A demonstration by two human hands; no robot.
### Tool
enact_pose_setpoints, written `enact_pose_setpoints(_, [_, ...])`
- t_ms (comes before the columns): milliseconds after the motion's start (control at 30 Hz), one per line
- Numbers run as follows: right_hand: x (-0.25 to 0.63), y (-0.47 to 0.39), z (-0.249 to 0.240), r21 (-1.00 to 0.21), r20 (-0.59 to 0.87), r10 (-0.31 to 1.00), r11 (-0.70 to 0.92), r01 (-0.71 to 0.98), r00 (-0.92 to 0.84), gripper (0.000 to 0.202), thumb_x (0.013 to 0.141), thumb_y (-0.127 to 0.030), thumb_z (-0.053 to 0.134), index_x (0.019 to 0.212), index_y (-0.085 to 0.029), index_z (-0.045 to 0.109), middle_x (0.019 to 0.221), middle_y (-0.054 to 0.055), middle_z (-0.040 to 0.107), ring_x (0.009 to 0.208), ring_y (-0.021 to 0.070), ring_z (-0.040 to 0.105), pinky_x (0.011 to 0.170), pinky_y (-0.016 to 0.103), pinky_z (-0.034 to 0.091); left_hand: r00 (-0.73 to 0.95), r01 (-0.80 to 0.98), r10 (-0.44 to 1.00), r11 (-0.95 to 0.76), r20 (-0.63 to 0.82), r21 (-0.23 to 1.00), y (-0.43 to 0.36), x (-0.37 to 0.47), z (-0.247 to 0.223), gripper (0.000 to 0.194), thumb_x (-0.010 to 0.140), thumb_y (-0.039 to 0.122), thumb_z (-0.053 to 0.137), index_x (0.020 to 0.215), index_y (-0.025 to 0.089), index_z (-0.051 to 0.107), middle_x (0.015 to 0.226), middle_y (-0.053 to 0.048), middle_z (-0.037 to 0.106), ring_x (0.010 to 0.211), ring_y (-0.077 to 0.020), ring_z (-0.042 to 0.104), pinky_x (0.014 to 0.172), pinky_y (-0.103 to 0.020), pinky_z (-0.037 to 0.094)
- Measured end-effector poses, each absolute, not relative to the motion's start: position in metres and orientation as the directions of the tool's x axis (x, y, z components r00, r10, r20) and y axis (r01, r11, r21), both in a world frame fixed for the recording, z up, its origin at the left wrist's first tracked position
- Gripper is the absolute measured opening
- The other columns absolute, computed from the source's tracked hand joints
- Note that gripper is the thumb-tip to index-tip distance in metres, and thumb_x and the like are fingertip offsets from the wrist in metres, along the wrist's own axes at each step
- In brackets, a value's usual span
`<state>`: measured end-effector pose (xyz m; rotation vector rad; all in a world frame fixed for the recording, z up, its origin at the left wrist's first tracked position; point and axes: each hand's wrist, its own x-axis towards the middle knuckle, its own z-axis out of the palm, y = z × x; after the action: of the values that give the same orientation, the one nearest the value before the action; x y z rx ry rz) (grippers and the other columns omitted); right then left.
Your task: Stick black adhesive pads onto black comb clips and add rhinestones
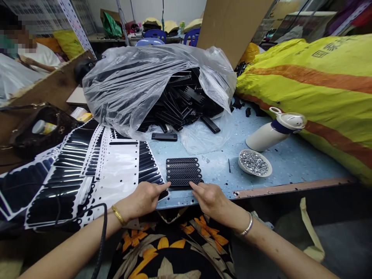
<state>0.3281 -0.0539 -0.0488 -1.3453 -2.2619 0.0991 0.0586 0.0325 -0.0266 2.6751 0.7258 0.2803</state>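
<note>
Several black plastic strips [183,166] with a cross-hatched top lie in a neat stack of rows near the table's front edge. At the left end of the nearest strip [180,183], the outstretched index finger of my left hand [148,195] touches it; the other fingers are curled under. My right hand [210,195] rests its fingertips on that strip's right part, index finger extended. Neither hand is visibly wrapped round anything. Sheets of glossy black stickers [123,162] on white backing lie beside my left hand. A single black piece [164,136] lies behind the row.
A clear plastic bag [116,89] spills black parts [180,104] at the back. To the right are a bowl of small silvery pieces [255,162], a leaning white bottle [263,135] and a bulky yellow sack [319,85]. A dark handbag [55,116] and another person [40,54] are at left.
</note>
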Motion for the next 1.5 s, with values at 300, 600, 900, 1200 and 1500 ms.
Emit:
enact_pose_setpoints(300, [0.443, -0.039, 0.001, -0.147, 0.311, 0.941, -0.094, 0.985, 0.136, 0.02, 0.085, -0.013, 0.054, 0.071, -0.016, 0.068, 0.072, 0.007, 0.063, 0.067, 0.0177, 0.059, 0.063, 0.028, 0.043, 0.708, 0.253, 0.527, -0.81, 0.469, 0.529, 0.025, 0.068, -0.052, 0.035, 0.092, 0.016, 0.048, 0.125, 0.019, 0.058, 0.074, -0.002, 0.069, 0.061, -0.0142, 0.068, 0.056, -0.021, 0.053])
enact_pose_setpoints(600, [0.501, -0.033, -0.018, -0.052, 0.223, 0.894, -0.387, 0.921, 0.388, 0.015, 0.083, -0.024, 0.061, 0.085, -0.019, 0.075, 0.08, 0.006, 0.069, 0.07, 0.0183, 0.062, 0.061, 0.026, 0.043, 0.492, 0.416, 0.692, -0.72, 0.528, 0.556, 0.011, 0.076, -0.067, 0.034, 0.092, 0.035, 0.054, 0.123, 0.02, 0.059, 0.057, 0.007, 0.055, 0.037, -0.0077, 0.049, 0.039, -0.016, 0.045])
enact_pose_setpoints(900, [0.505, -0.03, -0.015, -0.13, 0.282, 0.858, -0.409, 0.903, 0.429, 0.021, 0.081, -0.03, 0.058, 0.08, -0.017, 0.075, 0.069, 0.007, 0.066, 0.063, 0.0205, 0.06, 0.058, 0.03, 0.043, 0.359, 0.463, 0.784, -0.62, 0.506, 0.633, 0.002, 0.085, -0.066, 0.029, 0.092, 0.029, 0.055, 0.116, 0.016, 0.064, 0.064, 0.003, 0.057, 0.045, -0.008, 0.051, 0.043, -0.018, 0.045])
enact_pose_setpoints(1200, [0.373, -0.041, -0.016, -0.56, 0.274, 0.962, 0.173, 0.81, -0.015, 0.01, 0.081, -0.018, 0.062, 0.073, -0.018, 0.068, 0.067, 0.003, 0.063, 0.055, 0.0128, 0.056, 0.052, 0.025, 0.045, 0.427, 0.361, 0.757, -0.644, 0.494, 0.674, 0.001, 0.085, -0.059, 0.032, 0.092, 0.012, 0.048, 0.117, 0.017, 0.067, 0.068, 0.0, 0.058, 0.06, -0.0102, 0.057, 0.058, -0.021, 0.049])
enact_pose_setpoints(1500, [0.342, -0.037, -0.037, -0.587, 0.193, 0.981, 0.147, 0.796, -0.039, 0.008, 0.077, -0.01, 0.066, 0.076, -0.018, 0.066, 0.068, 0.0, 0.062, 0.056, 0.0112, 0.058, 0.053, 0.022, 0.048, 0.441, 0.379, 0.751, -0.652, 0.492, 0.656, 0.001, 0.083, -0.061, 0.034, 0.092, 0.011, 0.046, 0.119, 0.018, 0.066, 0.068, 0.0, 0.055, 0.059, -0.0099, 0.055, 0.058, -0.021, 0.048])
